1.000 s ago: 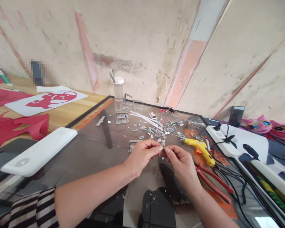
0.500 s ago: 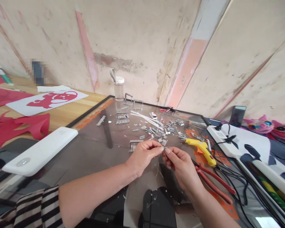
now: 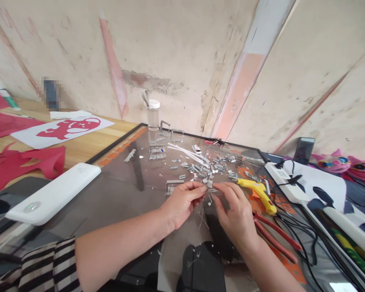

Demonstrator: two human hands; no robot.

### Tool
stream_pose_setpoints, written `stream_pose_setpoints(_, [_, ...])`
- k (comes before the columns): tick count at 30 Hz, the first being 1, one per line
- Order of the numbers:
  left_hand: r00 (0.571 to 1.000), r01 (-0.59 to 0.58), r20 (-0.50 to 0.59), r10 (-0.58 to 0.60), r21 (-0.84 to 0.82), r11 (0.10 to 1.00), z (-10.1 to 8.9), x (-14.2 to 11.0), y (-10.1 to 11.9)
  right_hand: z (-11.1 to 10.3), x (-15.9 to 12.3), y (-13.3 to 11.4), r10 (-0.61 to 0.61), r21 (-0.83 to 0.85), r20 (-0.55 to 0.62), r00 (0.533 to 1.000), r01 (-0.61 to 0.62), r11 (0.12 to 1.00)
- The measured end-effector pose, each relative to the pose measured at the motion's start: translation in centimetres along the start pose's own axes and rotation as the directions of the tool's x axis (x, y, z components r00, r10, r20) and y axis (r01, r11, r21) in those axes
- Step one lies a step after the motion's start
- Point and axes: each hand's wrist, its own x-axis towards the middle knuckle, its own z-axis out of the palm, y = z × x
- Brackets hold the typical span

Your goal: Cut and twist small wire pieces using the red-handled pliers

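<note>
My left hand and my right hand meet over a glass-topped framed board. Between their pinched fingertips they hold a thin metal wire, lying almost level. Just beyond the fingers lies a scatter of several small grey metal pieces. A few white strips lie among them. A yellow glue gun rests right of my right hand, and red-handled pliers lie beside my right wrist.
A white flat device lies on the left. Red paper cuttings and a white sheet with a red figure cover the wooden table. A jar stands by the wall. A power strip, cables and a phone sit at right.
My right hand has turned palm-down and slid its fingers a little to the right along the wire. The left hand has kept its pinch, almost in place.
</note>
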Motion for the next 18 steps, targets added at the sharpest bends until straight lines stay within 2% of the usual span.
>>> stream_pose_setpoints(2, [1.0,0.023,-0.002,-0.023,-0.044,0.999,-0.04,-0.07,-0.01,-0.32,0.1,-0.02,-0.115,-0.116,0.005,0.993,0.115,0.987])
stream_pose_setpoints(5, [0.998,0.055,-0.002,-0.056,-0.076,0.996,-0.18,-0.14,-0.1,-0.55,0.2,-0.16,-0.187,-0.19,0.043,0.981,0.192,0.963])
stream_pose_setpoints(11, [0.993,0.112,-0.02,-0.115,-0.114,0.987,-0.31,-0.15,-0.17,-0.35,0.1,-0.18,-0.227,-0.232,0.095,0.969,0.243,0.942])
stream_pose_setpoints(14, [0.986,0.155,-0.046,-0.162,-0.128,0.98,-0.26,-0.18,-0.18,-0.09,0.0,-0.05,-0.258,-0.232,0.089,0.962,0.272,0.934])
stream_pose_setpoints(18, [0.98,0.192,-0.03,-0.197,-0.14,0.972,-0.2,-0.3,-0.22,0.09,-0.1,-0.01,-0.277,-0.236,0.069,0.958,0.286,0.929])
